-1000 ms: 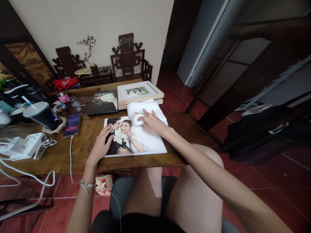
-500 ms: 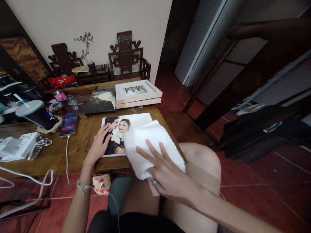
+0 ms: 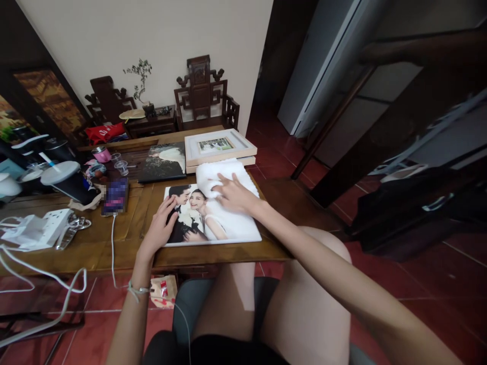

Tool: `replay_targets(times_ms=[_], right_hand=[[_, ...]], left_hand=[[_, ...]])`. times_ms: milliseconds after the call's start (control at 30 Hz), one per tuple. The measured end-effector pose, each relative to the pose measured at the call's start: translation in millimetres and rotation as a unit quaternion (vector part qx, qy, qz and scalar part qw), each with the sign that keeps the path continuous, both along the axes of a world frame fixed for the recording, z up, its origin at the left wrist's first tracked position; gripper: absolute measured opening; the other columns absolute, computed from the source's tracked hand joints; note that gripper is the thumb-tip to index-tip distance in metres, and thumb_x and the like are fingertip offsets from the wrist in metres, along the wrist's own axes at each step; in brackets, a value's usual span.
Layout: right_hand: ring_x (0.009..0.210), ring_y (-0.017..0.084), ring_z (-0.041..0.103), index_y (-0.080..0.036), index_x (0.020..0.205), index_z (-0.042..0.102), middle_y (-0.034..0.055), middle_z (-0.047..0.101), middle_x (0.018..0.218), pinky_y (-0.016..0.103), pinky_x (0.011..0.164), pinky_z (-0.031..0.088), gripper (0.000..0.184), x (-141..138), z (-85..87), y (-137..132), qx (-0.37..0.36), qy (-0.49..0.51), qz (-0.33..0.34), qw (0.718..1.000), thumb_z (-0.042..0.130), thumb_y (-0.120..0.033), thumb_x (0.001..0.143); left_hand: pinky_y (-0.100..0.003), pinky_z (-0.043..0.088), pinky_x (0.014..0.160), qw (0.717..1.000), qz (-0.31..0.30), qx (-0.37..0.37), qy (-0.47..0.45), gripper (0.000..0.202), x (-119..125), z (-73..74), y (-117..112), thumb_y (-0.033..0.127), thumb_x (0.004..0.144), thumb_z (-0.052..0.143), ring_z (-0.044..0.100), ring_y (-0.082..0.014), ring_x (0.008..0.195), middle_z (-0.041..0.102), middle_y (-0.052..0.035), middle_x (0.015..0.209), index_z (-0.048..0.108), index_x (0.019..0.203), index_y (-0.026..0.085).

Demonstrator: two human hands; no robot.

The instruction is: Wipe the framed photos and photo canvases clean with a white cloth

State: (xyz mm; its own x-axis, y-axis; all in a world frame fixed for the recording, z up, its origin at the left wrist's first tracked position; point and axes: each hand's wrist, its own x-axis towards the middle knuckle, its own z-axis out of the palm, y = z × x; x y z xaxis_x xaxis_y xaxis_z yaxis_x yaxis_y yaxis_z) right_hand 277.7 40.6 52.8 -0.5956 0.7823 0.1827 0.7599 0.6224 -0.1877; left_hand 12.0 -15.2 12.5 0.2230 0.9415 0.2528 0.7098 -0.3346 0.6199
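A glossy wedding photo panel (image 3: 192, 223) lies flat near the table's front edge, showing a couple in black and white clothes. My left hand (image 3: 160, 226) rests on its left side, fingers stretched out over the print. Across the panel's upper right lies a folded white towel (image 3: 207, 171), its far edge by the frames behind. My right hand (image 3: 236, 195) has hold of the towel, fingers spread on top and pressing it down; the thumb is hard to make out. The towel hides the panel's upper right corner.
Behind the panel are a dark photo panel (image 3: 163, 161) and stacked pale picture frames (image 3: 243, 147). On the left stand a lidded cup (image 3: 66, 177), a charging phone (image 3: 115, 196) and a white power strip (image 3: 53, 228) with loose cables. The wooden table (image 3: 114, 256) ends near my knees.
My right hand has carried the towel forward from the panel's lower right and table edge to its upper right. More of the print shows. The left hand stays on the panel.
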Motion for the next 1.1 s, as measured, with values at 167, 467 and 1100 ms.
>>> replay_targets(times_ms=[167,467,1100], right_hand=[[0.146,0.039,0.023,-0.014,0.106,0.071,0.0126,0.043,0.151,0.071,0.112,0.016,0.033,8,0.5,-73,-0.042,0.010,0.032,0.999,0.045,-0.011,0.086],[0.147,0.034,0.023,-0.018,0.086,0.071,0.0107,0.047,0.149,0.065,0.117,0.017,0.030,27,17.7,-164,-0.132,0.035,0.096,0.986,0.047,-0.006,0.074],[0.137,0.037,0.041,-0.009,0.114,0.067,0.0228,0.058,0.134,0.063,0.109,0.027,0.037,13,9.8,-41,-0.068,0.018,-0.025,0.997,0.041,-0.011,0.087]], left_hand=[[-0.048,0.023,0.119,1.000,0.002,0.003,0.004,0.048,2,0.7,0,0.037,0.096,0.042,0.029,-0.0238,0.146,0.041,-0.0110,0.153,0.050,0.140,0.018],[-0.049,0.022,0.119,1.000,-0.006,0.008,0.012,0.048,1,0.5,-1,0.037,0.097,0.040,0.030,-0.0227,0.146,0.040,-0.0101,0.154,0.049,0.140,0.019],[-0.043,0.024,0.120,1.000,-0.006,0.023,0.002,0.046,-1,-1.6,3,0.036,0.096,0.043,0.034,-0.0221,0.144,0.044,-0.0105,0.152,0.053,0.137,0.018]])
